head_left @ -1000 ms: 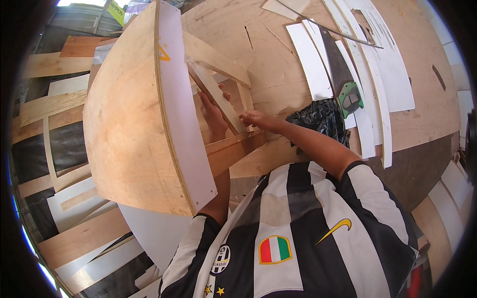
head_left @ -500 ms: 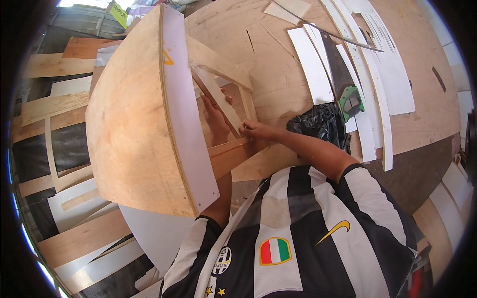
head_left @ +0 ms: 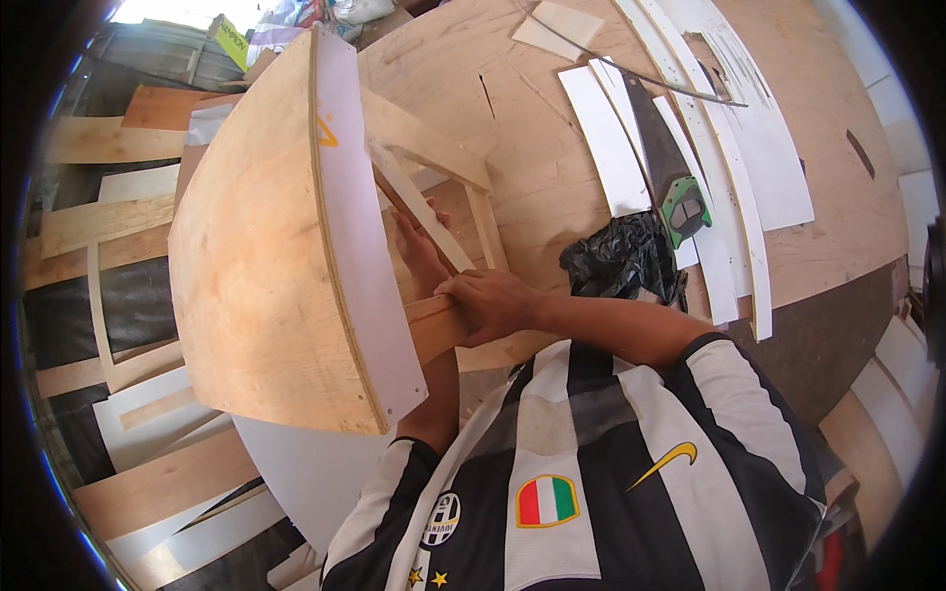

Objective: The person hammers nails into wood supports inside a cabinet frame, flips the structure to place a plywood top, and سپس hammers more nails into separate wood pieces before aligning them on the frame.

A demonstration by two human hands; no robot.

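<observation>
- The bench (head_left: 552,187) is a broad plywood top, strewn with white laminate strips (head_left: 611,138), a hand saw (head_left: 660,158) with a green handle and a crumpled black plastic bag (head_left: 621,261).
- The curved plywood panel (head_left: 266,266) stands on edge at the bench's left side, right in front of the person, with a white laminated edge band (head_left: 360,236) facing up. It looks stiff and bulky, probably fairly heavy for its size, and apt to tip since it stands on a narrow edge. The smooth white face would likely be slippery; the raw ply edges give better purchase.
- Wooden frame slats (head_left: 424,148) run behind the panel and join it. They seem rigid, and the best place to take hold.
- The right hand (head_left: 493,305) lies flat, fingers spread, pressing on a slat (head_left: 439,325) just beside the panel.
- The left hand (head_left: 419,256) reaches up behind the panel, fingers against a diagonal slat (head_left: 419,212); whether it is closed around it I cannot tell.
</observation>
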